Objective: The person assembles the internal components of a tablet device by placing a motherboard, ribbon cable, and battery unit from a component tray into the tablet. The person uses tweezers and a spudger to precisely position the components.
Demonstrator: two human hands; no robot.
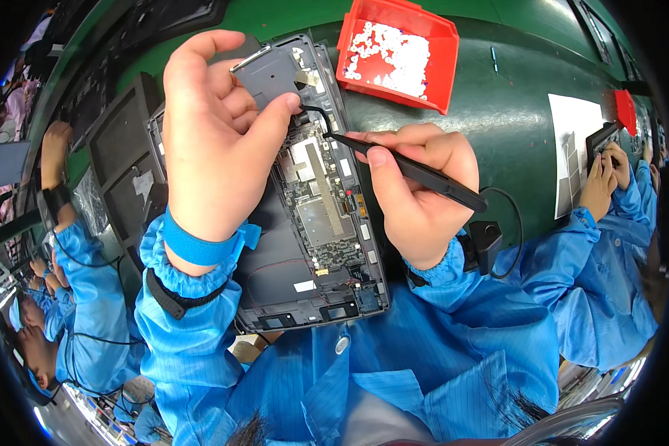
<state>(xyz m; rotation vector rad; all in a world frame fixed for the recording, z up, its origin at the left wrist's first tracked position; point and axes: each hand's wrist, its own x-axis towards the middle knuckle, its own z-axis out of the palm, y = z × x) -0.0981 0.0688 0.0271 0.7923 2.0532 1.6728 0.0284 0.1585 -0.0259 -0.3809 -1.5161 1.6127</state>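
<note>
An opened tablet-like device (267,264) lies tilted before me, its circuit board (323,221) exposed. My left hand (212,149), with a blue wrist strap (201,241), is over its upper left part. The thumb reaches down to the near end of a short black cable (317,109); the index finger is raised and the other fingers curl loosely, apart from the thumb. Black tweezers (435,175) are held in my right hand (427,193). Their tip meets the cable's lower end at the device's upper right edge; whether they pinch it is too small to tell.
A red bin (446,59) of small white parts stands beyond the device on the green table (513,111). Dark trays (119,141) lie left. A white sheet (569,149) is at right. Co-workers in blue sleeves (595,275) work on both sides.
</note>
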